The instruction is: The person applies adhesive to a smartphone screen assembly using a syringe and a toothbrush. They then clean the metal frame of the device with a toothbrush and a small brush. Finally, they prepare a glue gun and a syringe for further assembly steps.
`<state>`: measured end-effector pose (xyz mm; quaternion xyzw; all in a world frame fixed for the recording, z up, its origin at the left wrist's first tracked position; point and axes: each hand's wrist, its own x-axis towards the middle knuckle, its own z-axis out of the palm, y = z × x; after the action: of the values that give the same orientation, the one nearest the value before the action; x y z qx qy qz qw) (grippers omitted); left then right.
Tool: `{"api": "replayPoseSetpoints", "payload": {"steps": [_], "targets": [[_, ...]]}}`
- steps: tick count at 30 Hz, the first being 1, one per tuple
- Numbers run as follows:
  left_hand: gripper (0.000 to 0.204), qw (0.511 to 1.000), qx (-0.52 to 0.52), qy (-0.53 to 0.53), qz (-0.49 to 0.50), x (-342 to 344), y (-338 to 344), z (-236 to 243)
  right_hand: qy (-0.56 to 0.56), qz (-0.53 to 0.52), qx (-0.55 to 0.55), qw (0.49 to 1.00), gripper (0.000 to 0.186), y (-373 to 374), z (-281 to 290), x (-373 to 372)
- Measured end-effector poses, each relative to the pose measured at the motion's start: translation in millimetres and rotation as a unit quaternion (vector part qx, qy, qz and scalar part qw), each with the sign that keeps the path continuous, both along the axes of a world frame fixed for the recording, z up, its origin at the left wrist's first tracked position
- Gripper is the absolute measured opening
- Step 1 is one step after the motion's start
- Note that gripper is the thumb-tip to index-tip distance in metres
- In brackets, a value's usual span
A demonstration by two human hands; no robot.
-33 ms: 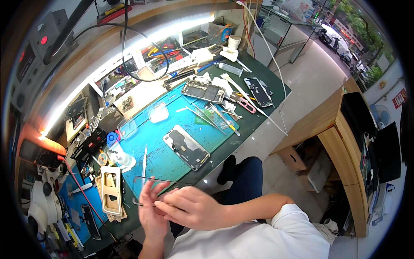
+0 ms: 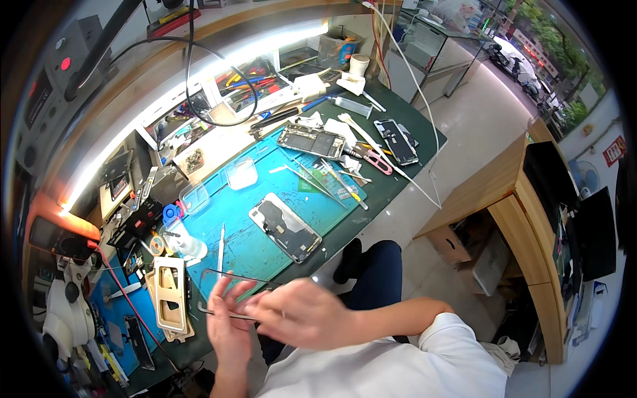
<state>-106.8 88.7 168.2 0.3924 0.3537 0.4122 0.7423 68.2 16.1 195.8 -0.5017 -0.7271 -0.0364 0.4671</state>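
From where I stood, an orange multimeter (image 2: 58, 233) sat at the far left, then a gold-coloured fixture (image 2: 165, 302) near the counter's (image 2: 406, 106) edge, and a black cable (image 2: 191, 28) looping down over the back. A thin dark frame (image 2: 206, 311) was up in front of the person; the left hand (image 2: 229, 331) had its fingers spread about it, though whether they pinched it I couldn't tell. A slim white tool (image 2: 221, 249) lay just beyond on the blue mat (image 2: 225, 209). I judged things partway: the frame was separate, and a phone half (image 2: 287, 232) lay exposed, not joined to anything. The right hand (image 2: 302, 315), blurred, bunched its fingers together close by the left; what they pinched was hidden. Farther back lay an open phone body (image 2: 310, 141), insides showing, then a yellow-ended tool (image 2: 356, 197) and a dark phone panel (image 2: 396, 141). A white cord (image 2: 416, 76) drooped over the right end, a possible snag; clutter crowded the rear.
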Motion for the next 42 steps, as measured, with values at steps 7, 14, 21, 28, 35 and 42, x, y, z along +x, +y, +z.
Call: {"api": "replayPoseSetpoints", "payload": {"steps": [7,14,21,28,35,42], "targets": [[0.033,0.944,0.022,0.261,-0.202,-19,72,24,-0.055,-0.38,-0.075,0.92,0.027,26,-34,207],[0.037,0.858,0.228,0.429,-0.168,17,88,18,-0.101,-0.385,-0.095,0.912,0.027,54,-49,278],[0.052,0.771,0.43,0.462,-0.087,22,67,14,-0.176,-0.332,-0.106,0.921,0.018,83,-32,285],[0.068,0.74,0.455,0.486,-0.096,8,44,14,-0.167,-0.324,-0.161,0.917,0.015,86,-43,273],[0.105,0.671,0.479,0.549,-0.136,3,22,29,-0.168,-0.232,-0.227,0.931,0.08,122,-25,256],[0.1,0.692,0.456,0.547,-0.114,-9,19,21,-0.078,-0.227,-0.31,0.92,0.086,143,-7,250]]}}
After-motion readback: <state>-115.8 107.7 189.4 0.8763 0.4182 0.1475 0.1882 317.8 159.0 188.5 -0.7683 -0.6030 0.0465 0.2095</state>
